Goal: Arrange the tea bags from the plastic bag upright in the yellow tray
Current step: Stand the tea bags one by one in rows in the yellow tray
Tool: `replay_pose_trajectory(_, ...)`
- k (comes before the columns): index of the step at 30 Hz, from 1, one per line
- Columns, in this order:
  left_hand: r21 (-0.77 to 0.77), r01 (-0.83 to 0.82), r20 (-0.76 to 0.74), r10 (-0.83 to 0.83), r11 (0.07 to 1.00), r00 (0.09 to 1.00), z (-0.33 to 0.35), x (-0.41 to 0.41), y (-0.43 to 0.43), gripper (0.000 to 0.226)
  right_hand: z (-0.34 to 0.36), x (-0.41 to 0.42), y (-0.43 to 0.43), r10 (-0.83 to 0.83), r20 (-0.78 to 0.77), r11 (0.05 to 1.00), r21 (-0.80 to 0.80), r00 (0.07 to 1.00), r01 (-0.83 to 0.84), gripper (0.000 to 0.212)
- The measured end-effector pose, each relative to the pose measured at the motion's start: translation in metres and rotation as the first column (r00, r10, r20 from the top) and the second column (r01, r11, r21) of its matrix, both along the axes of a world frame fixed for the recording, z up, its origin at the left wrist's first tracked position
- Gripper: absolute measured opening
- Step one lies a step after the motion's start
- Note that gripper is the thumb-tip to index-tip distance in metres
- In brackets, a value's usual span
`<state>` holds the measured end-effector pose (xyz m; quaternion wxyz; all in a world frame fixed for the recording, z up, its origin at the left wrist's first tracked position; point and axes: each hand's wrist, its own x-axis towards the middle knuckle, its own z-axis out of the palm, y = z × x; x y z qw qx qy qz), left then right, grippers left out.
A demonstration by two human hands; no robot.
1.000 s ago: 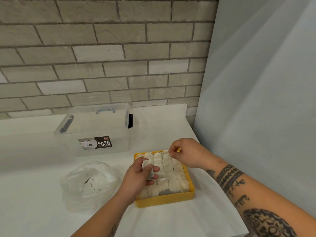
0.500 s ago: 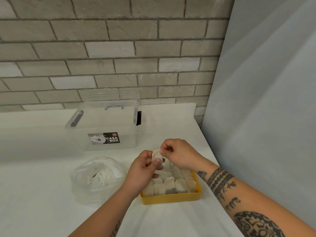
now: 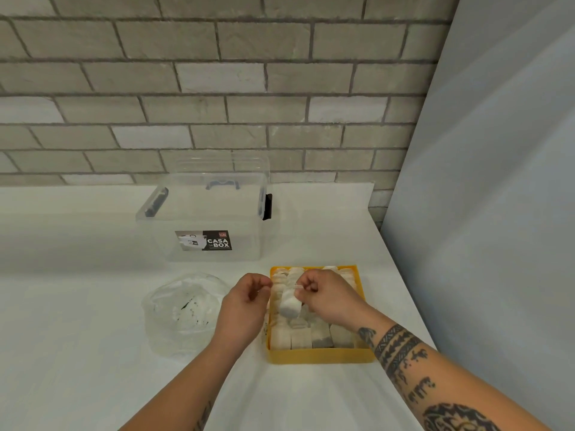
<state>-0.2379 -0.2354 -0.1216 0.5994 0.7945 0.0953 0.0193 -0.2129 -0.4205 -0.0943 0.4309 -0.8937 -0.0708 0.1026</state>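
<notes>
The yellow tray [image 3: 320, 356] sits on the white table, packed with several upright white tea bags [image 3: 311, 335]. My right hand [image 3: 326, 298] hovers over the tray's middle and pinches one tea bag [image 3: 290, 303] by its top, so it hangs above the rows. My left hand [image 3: 245, 303] is just left of the tray's left edge, fingers loosely curled with fingertips near each other; I cannot make out anything in it. The clear plastic bag [image 3: 186, 312] with a few tea bags inside lies left of my left hand.
A clear lidded storage box [image 3: 205, 219] with black latches stands behind the bag and tray. A brick wall runs along the back, and a pale panel [image 3: 482, 213] closes off the right side close to the tray.
The tea bag passed from my left hand to my right hand. My left hand drew back to the tray's left edge, and the bag now hangs over the tray.
</notes>
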Motion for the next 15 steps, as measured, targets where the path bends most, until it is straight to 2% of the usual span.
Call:
replay_pose_trajectory(3,0.180,0.039,-0.030,-0.034,0.983,0.999,-0.001,-0.003,-0.001,0.019,-0.013,-0.006,0.006,0.048,-0.059,0.995,-0.080,0.997,-0.053,0.015)
replay_pose_trajectory(5,0.248,0.082,-0.073,-0.066,0.965,0.995,-0.005,-0.004,-0.003,0.027,-0.021,-0.010,0.011,0.075,-0.088,0.988,-0.127,0.993,-0.086,0.012)
replay_pose_trajectory(9,0.274,0.121,-0.159,-0.079,0.954,0.984,-0.015,-0.007,-0.001,0.042,-0.031,-0.017,0.019,0.117,-0.107,0.972,-0.189,0.987,-0.136,0.009)
replay_pose_trajectory(12,0.264,0.147,-0.187,-0.099,0.953,0.977,-0.019,-0.008,0.001,0.040,-0.036,-0.022,0.025,0.117,-0.097,0.954,-0.268,0.988,-0.139,0.003)
replay_pose_trajectory(15,0.256,0.153,-0.184,-0.107,0.954,0.977,-0.021,-0.007,0.002,0.036,-0.041,-0.028,0.030,0.091,-0.057,0.924,-0.369,0.994,-0.105,0.011)
